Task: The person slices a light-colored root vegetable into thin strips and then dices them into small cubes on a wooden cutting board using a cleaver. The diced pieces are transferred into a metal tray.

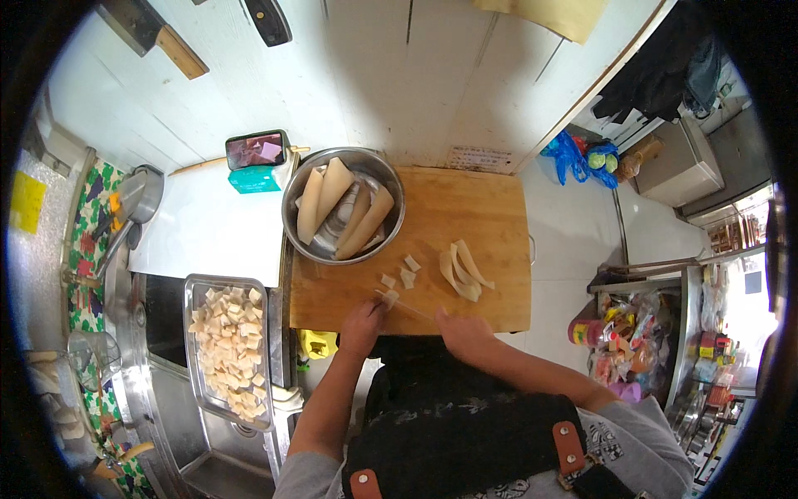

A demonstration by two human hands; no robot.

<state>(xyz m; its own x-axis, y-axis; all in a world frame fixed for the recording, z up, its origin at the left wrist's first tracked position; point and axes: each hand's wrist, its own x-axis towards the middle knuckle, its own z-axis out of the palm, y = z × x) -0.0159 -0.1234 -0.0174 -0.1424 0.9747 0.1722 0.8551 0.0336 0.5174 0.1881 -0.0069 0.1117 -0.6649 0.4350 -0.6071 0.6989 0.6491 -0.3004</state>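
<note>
On the wooden cutting board [467, 206], my right hand [464, 330] grips a knife [413, 309] whose thin blade points left. The handle is hidden in the fist. My left hand [363, 325] holds a small pale piece of food [389, 298] at the blade's tip. Just beyond it lie several cut pale pieces [408, 277]. To the right are several long pale strips [460, 272]. A round steel bowl [399, 215] at the board's far left holds large pale slabs [333, 193]; I cannot tell what food this is.
Left of the board, a metal tray [189, 349] full of pale chunks rests over the steel sink [221, 468]. A phone [255, 150] leans against a teal box [255, 179] on the white surface. A cleaver [156, 40] hangs on the wall.
</note>
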